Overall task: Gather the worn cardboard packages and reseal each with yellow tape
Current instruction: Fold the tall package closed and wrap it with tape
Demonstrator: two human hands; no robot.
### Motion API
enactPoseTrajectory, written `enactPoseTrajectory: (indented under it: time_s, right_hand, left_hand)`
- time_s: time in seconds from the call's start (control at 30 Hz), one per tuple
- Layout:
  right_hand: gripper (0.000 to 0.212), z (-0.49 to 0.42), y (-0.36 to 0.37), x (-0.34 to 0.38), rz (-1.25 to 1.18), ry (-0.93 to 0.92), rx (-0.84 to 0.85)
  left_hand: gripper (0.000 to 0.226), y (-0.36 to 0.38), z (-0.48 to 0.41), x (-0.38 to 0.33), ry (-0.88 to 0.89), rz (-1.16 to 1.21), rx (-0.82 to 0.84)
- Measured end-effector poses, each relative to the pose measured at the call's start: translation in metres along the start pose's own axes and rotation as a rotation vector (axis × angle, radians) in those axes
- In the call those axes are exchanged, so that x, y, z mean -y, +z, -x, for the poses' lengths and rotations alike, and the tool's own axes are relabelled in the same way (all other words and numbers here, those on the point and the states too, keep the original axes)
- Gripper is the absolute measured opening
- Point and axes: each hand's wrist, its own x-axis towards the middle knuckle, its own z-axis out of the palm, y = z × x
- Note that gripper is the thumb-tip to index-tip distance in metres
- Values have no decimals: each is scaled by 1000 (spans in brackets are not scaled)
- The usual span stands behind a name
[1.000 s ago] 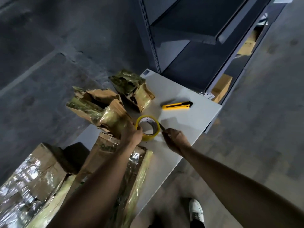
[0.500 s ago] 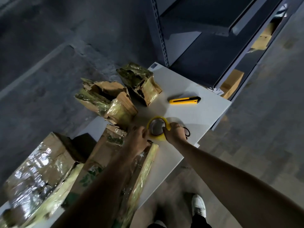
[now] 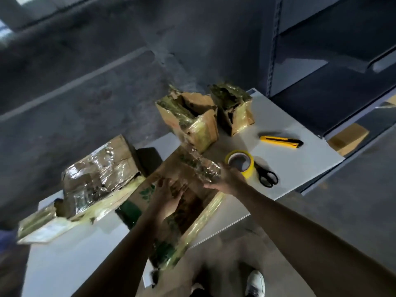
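Box being worked: the long cardboard box [image 3: 145, 189] with the green leaf print lies lengthwise across the white table [image 3: 289, 125], and its near end seems to overhang the table's front edge; I take it as the one chosen for resealing
Left hand: my left hand [image 3: 169, 194] rests flat on the box's top with the fingers spread and grips nothing; I read this as pinning the loose flap down
Right hand: my right hand [image 3: 227, 179] lies against the far right side of the top, by a patch of crinkled clear wrap [image 3: 205, 168]; the fingers look loose and, as far as the blur lets me tell, they pinch nothing
Tape: the roll of yellow tape [image 3: 240, 162] lies flat on the table just beyond my right hand, partly hidden behind it; neither hand holds it
Cutters: the scissors [image 3: 266, 176] sit just right of the roll and the yellow knife [image 3: 280, 141] lies farther back, probably so a strip can be cut one-handed
Other packages: a torn box [image 3: 190, 123], a second torn box [image 3: 233, 110] beside it and a big shiny package [image 3: 96, 174] on the left stand on the same table, all with old yellowed tape
Stage: gathering looks done, and I see no fresh strip on this box
Next reach: a short move right to the roll
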Motion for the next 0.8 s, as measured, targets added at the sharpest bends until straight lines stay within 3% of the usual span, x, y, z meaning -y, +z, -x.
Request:
enactPoseTrajectory:
  time_s: [0.13, 0.27, 0.43, 0.6, 0.8]
  right_hand:
    - [64, -6, 5, 6, 63, 29, -106]
    - [46, -7, 8, 7, 75, 18, -159]
    - [35, 3, 17, 10, 16, -11, -224]
    - [43, 22, 28, 25, 55, -16, -319]
    - [41, 38, 25, 52, -231, 95, -445]
  left_hand:
    - [86, -3, 29, 45, -149, -117, -89]
    - [110, -1, 53, 64, -384, 67, -215]
    - [95, 7, 62, 87, -507, 378, -148]
    - [84, -17, 60, 110, -507, 398, -186]
    - [61, -70, 66, 127, -493, 510, -228]
